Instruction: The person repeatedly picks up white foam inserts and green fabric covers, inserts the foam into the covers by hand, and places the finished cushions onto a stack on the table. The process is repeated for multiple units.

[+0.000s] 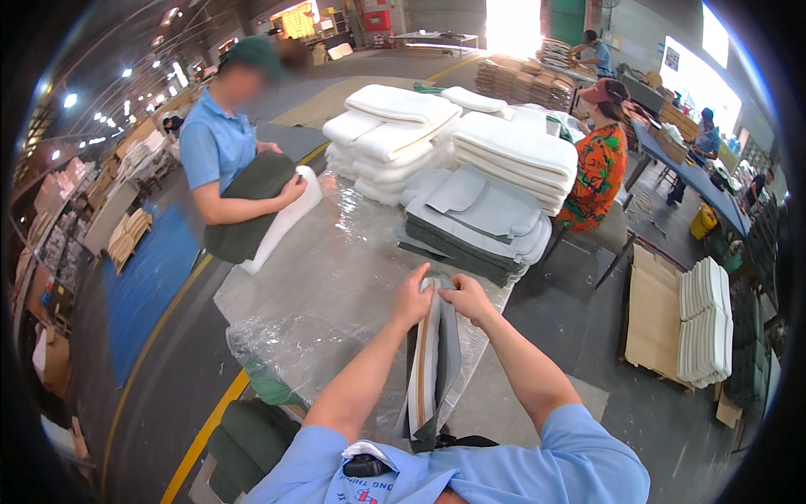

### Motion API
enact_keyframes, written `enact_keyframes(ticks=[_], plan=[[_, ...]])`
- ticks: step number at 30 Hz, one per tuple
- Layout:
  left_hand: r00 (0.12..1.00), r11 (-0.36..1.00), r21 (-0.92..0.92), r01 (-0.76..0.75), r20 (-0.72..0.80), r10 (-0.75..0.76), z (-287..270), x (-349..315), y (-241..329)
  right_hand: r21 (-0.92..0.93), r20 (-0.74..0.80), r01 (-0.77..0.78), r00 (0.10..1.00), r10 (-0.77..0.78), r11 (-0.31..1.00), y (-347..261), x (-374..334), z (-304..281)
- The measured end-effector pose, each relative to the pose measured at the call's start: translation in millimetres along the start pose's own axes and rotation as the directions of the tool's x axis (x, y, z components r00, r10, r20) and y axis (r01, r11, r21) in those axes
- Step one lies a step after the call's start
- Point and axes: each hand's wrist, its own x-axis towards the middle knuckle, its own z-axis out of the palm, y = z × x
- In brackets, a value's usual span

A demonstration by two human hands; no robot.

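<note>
Between my hands stretches a grey fabric cover (452,353) with a white inner face and a tan line, perhaps a zipper, running down its length. My left hand (413,299) pinches its far end from the left side. Opposite it, my right hand (468,298) grips the same end with closed fingers. The near end hangs down toward my waist over the table's front edge. Just beyond my hands lies a pile of grey fabric pieces (478,210), dark green-grey layers at its bottom.
The plastic-covered table (285,294) carries white padding stacks (390,134) at its far side. A co-worker (222,151) at the left handles a dark green piece with white padding. Another person (600,151) sits at the right. Dark green cushions (248,445) sit near my left side.
</note>
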Motion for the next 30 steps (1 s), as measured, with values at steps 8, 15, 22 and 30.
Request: enact_keyframes(ticks=[8,15,22,30], plan=[[0.967,0.943,-0.236,0.234,0.158,-0.2,27.7,30.0,9.6,-0.457,0.107,0.028,0.994,0.023,0.889,-2.3,15.8,-25.1],[0.974,0.853,-0.471,0.226,0.129,-0.187,37.2,26.8,-11.6,-0.706,0.261,0.328,0.944,-0.2,0.628,-5.6,7.6,-16.8],[0.999,0.882,-0.468,0.051,0.036,-0.038,51.0,23.0,-18.9,-0.759,0.284,0.333,0.943,-0.175,0.559,-8.5,-3.6,-20.5],[1.0,0.91,-0.413,-0.03,-0.016,0.026,43.6,2.7,-8.7,-0.759,0.361,0.415,0.91,-0.206,0.502,-11.5,-18.8,-17.0]])
